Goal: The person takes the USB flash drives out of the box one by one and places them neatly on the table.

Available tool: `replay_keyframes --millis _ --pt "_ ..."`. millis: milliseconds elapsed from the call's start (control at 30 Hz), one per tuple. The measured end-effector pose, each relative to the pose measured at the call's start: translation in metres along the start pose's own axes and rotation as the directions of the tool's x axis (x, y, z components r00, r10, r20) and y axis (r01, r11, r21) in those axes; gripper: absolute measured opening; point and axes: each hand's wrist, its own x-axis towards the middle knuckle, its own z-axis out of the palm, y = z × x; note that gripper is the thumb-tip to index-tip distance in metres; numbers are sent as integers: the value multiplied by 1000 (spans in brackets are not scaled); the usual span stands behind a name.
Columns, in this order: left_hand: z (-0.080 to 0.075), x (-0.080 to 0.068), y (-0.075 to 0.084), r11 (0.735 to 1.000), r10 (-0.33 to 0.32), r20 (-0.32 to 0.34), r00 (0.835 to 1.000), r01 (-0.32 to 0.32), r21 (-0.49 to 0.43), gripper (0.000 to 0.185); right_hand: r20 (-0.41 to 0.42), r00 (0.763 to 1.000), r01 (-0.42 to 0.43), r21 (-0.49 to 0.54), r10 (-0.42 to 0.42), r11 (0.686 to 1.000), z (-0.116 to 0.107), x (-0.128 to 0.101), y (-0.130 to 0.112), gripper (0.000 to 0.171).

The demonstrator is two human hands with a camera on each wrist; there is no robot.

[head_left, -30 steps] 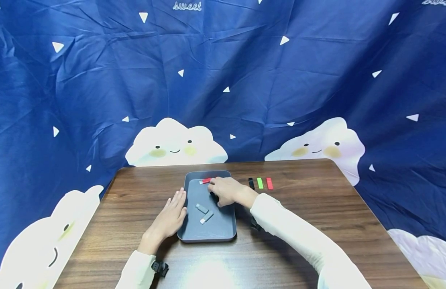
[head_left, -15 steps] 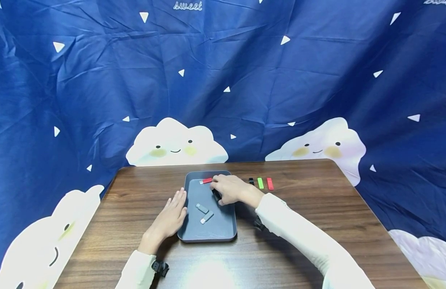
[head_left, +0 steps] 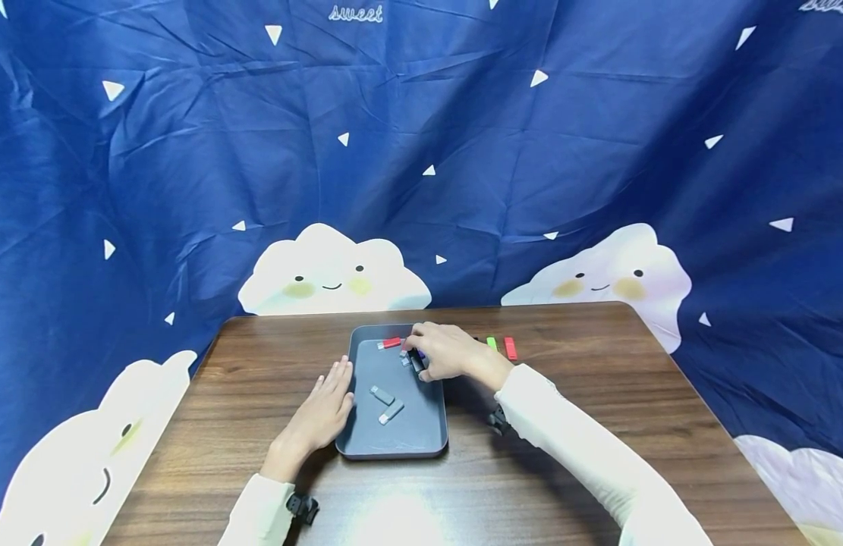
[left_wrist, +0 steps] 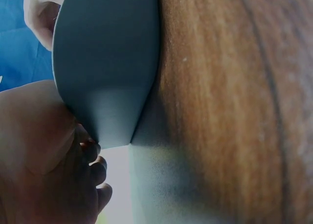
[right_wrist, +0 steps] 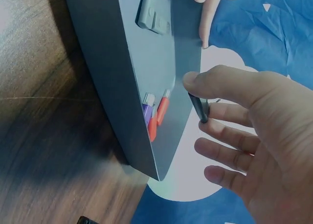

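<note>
My right hand (head_left: 454,352) pinches a black USB stick (right_wrist: 197,106) between thumb and fingertips, over the right side of a grey tray (head_left: 369,440). Below it in the tray lie a purple USB stick (right_wrist: 147,113) and red ones, including a red USB stick (head_left: 390,343) at the far end; the hand partly covers this cluster in the head view. Two grey USB sticks (head_left: 382,394) lie mid-tray. Fingers straight, my left hand (head_left: 320,413) rests along the tray's left rim. The left wrist view shows that hand against the outer tray wall (left_wrist: 107,48).
On the wooden table (head_left: 571,394), right of the tray, lie a green stick (head_left: 492,343) and a red stick (head_left: 510,348) in a row; a black one beside them is mostly hidden by my right hand. A blue cloud-print curtain (head_left: 462,152) hangs behind the table.
My right hand has moved right and slightly away with the black USB stick, uncovering part of the sticks beneath. It now hides the black stick on the table. My left hand stays put.
</note>
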Motion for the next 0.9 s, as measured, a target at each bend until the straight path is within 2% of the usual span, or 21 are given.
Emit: replay_keyframes --millis 433,667,900 --pt "-1 -1 2 999 30 -44 999 -31 -22 59 -23 1000 -13 18 13 1000 -8 -7 3 51" --pt "1 1 -1 1000 8 -10 1000 -8 -19 60 -34 999 -33 22 34 999 -9 -13 7 55" --pt "1 0 -1 999 24 -37 999 -25 -29 59 -48 998 -38 37 40 999 -12 -18 10 56"
